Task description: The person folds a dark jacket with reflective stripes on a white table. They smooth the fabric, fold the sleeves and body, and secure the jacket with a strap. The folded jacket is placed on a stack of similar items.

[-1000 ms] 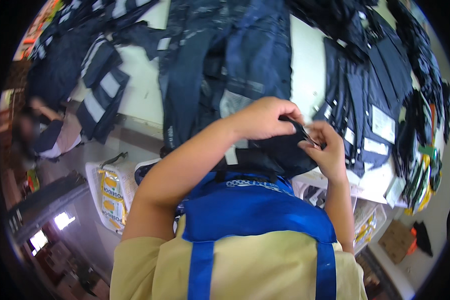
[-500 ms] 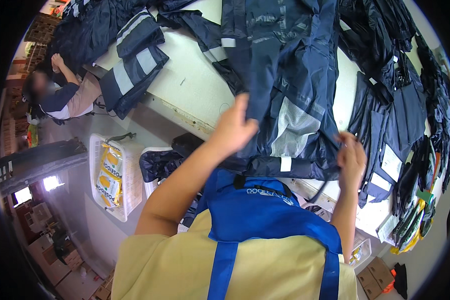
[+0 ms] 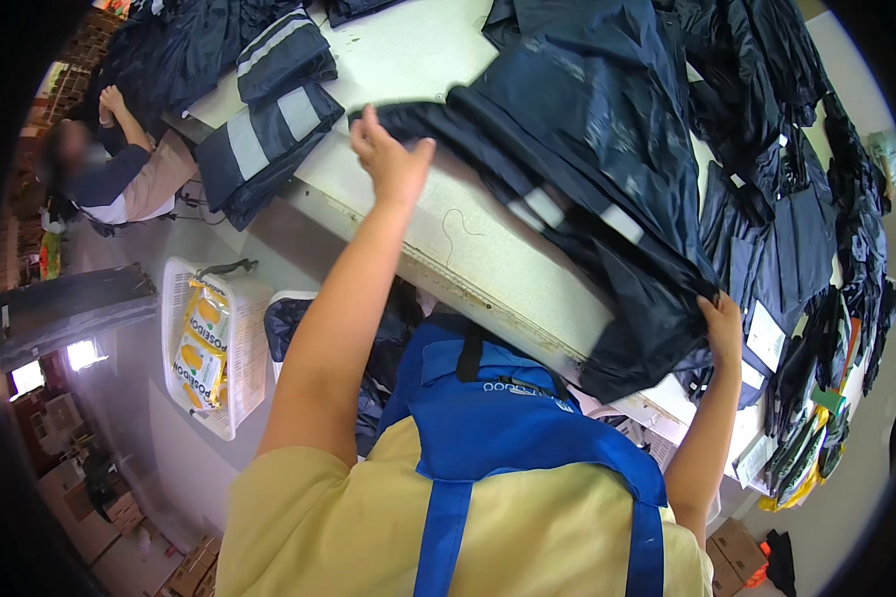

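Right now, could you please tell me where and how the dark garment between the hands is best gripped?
Probably by the narrow end on the left, from the left: the dark garment tapers into a long strip over the white table, so a grip could close across it. The left hand is at that end; the right hand holds the near right edge.

Navy on off-white

The spread garment (image 3: 607,129) is dark navy with whitish patches, the table (image 3: 488,259) off-white. At left, a folded garment (image 3: 269,134) is navy crossed by pale-grey bands, the basket (image 3: 250,338) white, its packets (image 3: 201,343) yellow-and-white. Near, the apron (image 3: 528,428) is blue with white lettering, the shirt (image 3: 329,517) pale yellow.
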Demonstrator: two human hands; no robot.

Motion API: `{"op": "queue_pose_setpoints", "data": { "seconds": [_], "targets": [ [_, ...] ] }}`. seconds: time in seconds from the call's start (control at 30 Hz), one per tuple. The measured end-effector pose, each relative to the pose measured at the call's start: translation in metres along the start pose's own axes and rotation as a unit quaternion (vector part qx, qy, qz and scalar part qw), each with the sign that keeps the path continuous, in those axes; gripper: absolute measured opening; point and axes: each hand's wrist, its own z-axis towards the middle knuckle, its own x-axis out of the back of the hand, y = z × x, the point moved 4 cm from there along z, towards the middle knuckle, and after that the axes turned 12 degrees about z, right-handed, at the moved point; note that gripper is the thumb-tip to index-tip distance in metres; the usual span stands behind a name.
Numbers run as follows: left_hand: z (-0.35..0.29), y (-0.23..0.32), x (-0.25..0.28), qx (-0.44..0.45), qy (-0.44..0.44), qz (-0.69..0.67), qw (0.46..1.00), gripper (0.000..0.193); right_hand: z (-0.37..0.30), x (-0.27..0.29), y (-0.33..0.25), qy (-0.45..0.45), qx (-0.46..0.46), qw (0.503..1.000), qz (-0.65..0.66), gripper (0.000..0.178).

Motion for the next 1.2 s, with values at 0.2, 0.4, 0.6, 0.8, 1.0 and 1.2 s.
{"op": "queue_pose_setpoints", "data": {
  "seconds": [0.2,0.4,0.6,0.8,1.0,1.2],
  "targets": [
    [-0.006,-0.022,-0.003,-0.060,-0.269,0.104,0.956,0.033,-0.042,0.065,0.033,0.296,0.062,0.952,-0.050,0.027],
    [-0.094,0.077,0.108,-0.348,-0.032,-0.089,0.933,0.050,-0.106,-0.091,-0.106,-0.065,0.057,0.932,0.352,0.041],
    [-0.157,0.098,0.116,-0.430,-0.026,-0.212,0.877,0.030,-0.077,-0.170,-0.115,-0.220,-0.082,0.787,0.570,0.031],
    [-0.168,0.096,0.121,-0.420,-0.094,-0.250,0.867,0.031,-0.082,-0.177,-0.098,-0.219,-0.235,0.673,0.666,0.014],
    [-0.156,0.099,0.122,-0.234,-0.243,-0.588,0.735,0.046,-0.080,-0.156,-0.100,-0.174,-0.110,0.752,0.626,0.018],
    [-0.120,0.123,0.132,-0.136,-0.327,-0.343,0.870,0.038,-0.093,-0.146,-0.109,-0.128,-0.028,0.849,0.512,0.031]
  ]
}}
